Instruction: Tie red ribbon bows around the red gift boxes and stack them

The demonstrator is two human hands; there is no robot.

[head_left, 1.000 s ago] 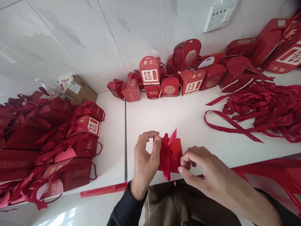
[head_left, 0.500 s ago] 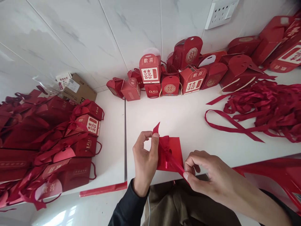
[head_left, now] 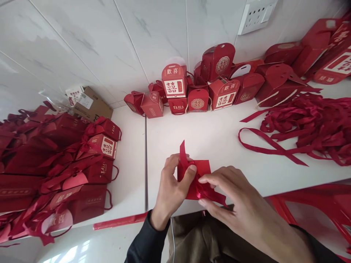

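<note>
A small red box (head_left: 204, 166) lies near the table's front edge, with a red ribbon bow (head_left: 202, 190) tied on top. My left hand (head_left: 174, 184) is closed at the box's left side, thumb pressing the ribbon against the fingers. One ribbon tail (head_left: 182, 149) sticks up beyond those fingers. My right hand (head_left: 233, 201) curls around the bow from the right, forefinger and thumb on either side of the loops. Another ribbon tail (head_left: 221, 198) points to the lower right under that hand. The fingers partly hide the knot.
Several finished-looking red boxes with bows (head_left: 90, 175) crowd the left side. More red gift boxes (head_left: 197, 100) stand along the tiled wall. A heap of loose red ribbon (head_left: 307, 128) lies on the right. A cardboard box (head_left: 94, 104) sits behind. A red plastic stool (head_left: 309, 201) is at lower right.
My right hand has let go of the lower ribbon tail and moved left onto the bow. My left hand has shifted right, its thumb now over the box; the upper tail stands straighter.
</note>
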